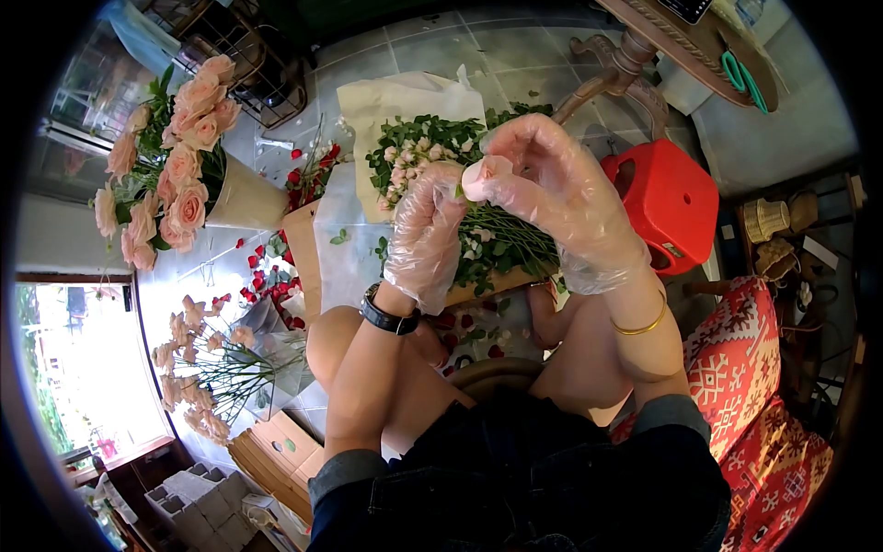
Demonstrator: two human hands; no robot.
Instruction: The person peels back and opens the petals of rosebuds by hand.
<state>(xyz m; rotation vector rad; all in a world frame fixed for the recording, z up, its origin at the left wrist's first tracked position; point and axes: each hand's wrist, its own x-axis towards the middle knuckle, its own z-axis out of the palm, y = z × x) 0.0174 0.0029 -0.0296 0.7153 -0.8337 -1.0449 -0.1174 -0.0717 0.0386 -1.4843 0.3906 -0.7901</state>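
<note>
Both of my hands wear clear plastic gloves and meet around a small pale pink rose (483,178). My left hand (426,235) is closed, its fingers pinching the rose at its green base. My right hand (566,198) curls around the other side, its thumb against the petals and the other fingers bent over. Its exact fingertip contact is partly hidden. Below them lies a bunch of small pink roses (405,166) with green leaves and long stems, on cream wrapping paper (363,101) on the floor.
A bucket (248,193) of large peach roses stands at left, with more peach roses (189,359) below. Red petals (262,285) litter the tiles. A red stool (671,207) and patterned cushion (736,359) are at right. Green-handled scissors (743,78) lie on the wooden table (676,37).
</note>
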